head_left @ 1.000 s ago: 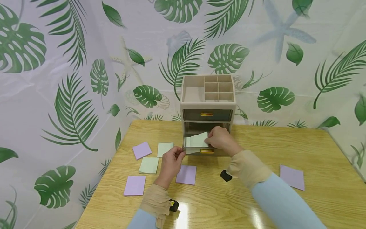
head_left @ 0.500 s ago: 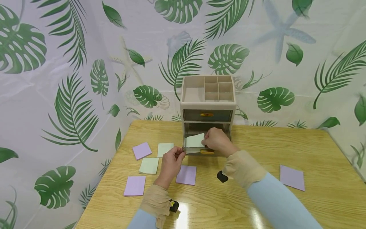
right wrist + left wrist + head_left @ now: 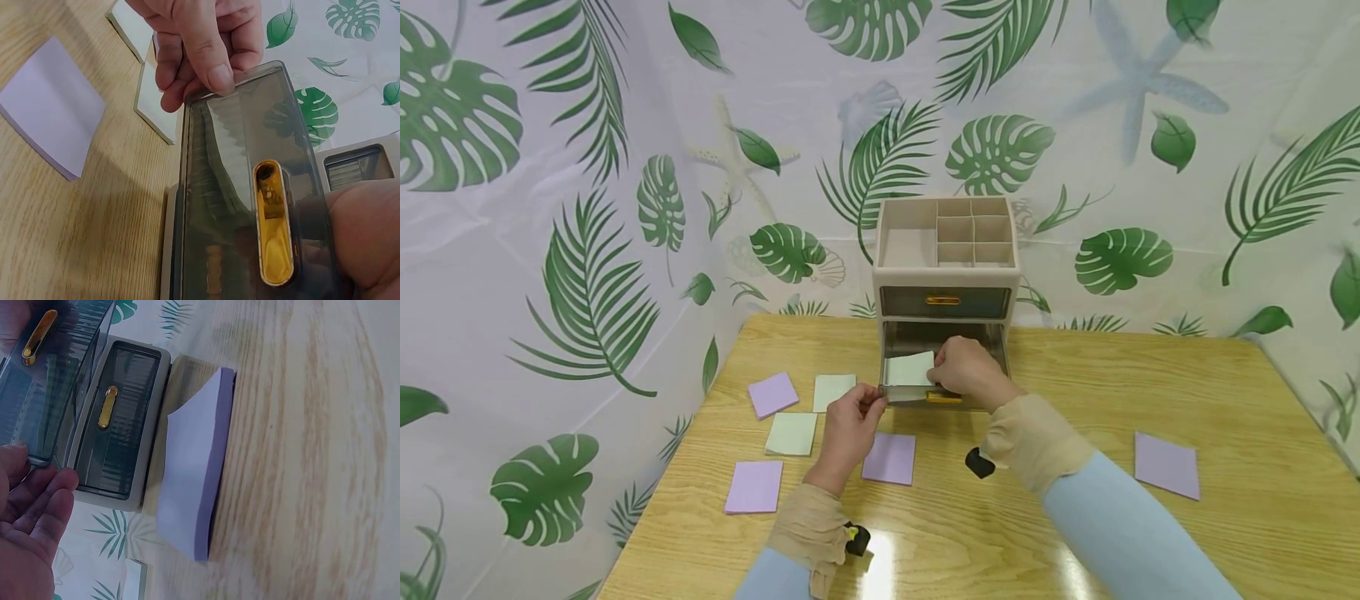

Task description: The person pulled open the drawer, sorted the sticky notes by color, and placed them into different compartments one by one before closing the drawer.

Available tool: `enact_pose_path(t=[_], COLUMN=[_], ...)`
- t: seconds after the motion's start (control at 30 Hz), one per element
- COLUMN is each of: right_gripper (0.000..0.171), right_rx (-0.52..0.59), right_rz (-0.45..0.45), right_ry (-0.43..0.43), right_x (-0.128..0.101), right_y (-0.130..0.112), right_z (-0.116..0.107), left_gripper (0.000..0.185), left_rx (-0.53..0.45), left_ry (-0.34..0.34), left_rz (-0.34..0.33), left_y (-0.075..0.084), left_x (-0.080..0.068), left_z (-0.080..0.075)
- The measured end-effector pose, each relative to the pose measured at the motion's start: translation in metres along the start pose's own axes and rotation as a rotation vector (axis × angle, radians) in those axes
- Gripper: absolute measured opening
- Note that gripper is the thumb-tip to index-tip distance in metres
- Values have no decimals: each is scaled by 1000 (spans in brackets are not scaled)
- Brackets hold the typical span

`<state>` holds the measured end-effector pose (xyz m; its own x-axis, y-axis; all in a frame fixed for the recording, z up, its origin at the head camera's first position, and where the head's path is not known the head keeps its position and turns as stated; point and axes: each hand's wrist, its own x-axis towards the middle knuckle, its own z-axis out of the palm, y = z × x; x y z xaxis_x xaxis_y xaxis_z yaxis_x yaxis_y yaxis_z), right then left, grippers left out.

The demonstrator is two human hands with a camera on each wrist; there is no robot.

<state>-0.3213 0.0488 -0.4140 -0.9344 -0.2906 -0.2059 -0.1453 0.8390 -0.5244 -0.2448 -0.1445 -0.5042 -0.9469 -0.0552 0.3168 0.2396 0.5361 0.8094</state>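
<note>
Pale green square note pad [image 3: 911, 367] sits pinched in our right hand [image 3: 967, 372], held over the pulled-out lower smoky-grey plastic drawer [image 3: 917, 392] of the beige desktop organiser [image 3: 945, 279]. Our left hand [image 3: 848, 425] pinches that drawer's front corner. Its upper drawer [image 3: 943, 302] is closed; the open top compartments [image 3: 948, 232] hold nothing visible. Purple pads [image 3: 889, 457] lie on the wooden tabletop [image 3: 1075, 400].

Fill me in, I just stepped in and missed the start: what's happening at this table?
A person is at a small desk organizer on a wooden table. The left hand grips the corner of the pulled-out lower drawer, while the right hand holds a green sticky note pad over that drawer. The upper drawer is closed. More purple and green pads lie on the table, including a purple pad near the left hand.
</note>
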Motion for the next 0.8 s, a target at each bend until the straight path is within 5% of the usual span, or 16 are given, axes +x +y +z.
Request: enact_pose_path(t=[0.8], right_gripper=[46], right_rx=[-51], right_rz=[-43], right_ry=[-25], right_x=[-1], right_y=[-2], right_z=[-3], left_gripper=[5], left_rx=[2], left_ry=[4], left_rz=[0], left_y=[1], left_x=[-1], left_z=[0])
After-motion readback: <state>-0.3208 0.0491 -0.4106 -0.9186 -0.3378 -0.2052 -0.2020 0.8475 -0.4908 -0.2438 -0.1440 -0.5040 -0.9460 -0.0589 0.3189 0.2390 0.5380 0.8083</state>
